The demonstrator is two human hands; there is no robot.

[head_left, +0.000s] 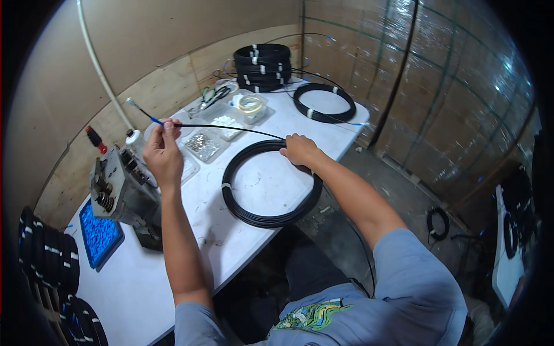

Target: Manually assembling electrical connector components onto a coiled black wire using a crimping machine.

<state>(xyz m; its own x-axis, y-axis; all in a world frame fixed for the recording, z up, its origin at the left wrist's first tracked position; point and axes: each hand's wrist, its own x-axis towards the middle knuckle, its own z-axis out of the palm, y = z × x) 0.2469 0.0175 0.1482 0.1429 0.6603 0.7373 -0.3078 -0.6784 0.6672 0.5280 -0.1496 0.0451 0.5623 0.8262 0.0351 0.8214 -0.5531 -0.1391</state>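
Head view: nearest, a black cable coil [268, 221] lies flat on the white table [138, 300], close to its near edge, with a white tie band [225, 185] on its left side. At its far right rim, the right hand [300, 149] has its fingers curled over the windings, grasping them; whether it pinches the free cable as well is hidden. From there the free cable length [231, 127] runs left in a shallow arc, its long axis roughly crosswise to the body, to the left hand [164, 151]. That hand is raised, thumb and fingertips closed on the cable by a blue sleeve [156, 120]; beyond the pinch, the pale tip [131, 102] points up, left and away. So the coil lies to the right of the left hand and under the right, which is the nearer one. Just past the span sit a bin of metal pieces [202, 147] and a bin of white pieces [227, 126]; farther off, tape rolls [250, 104], then a stack of black coils [262, 70].
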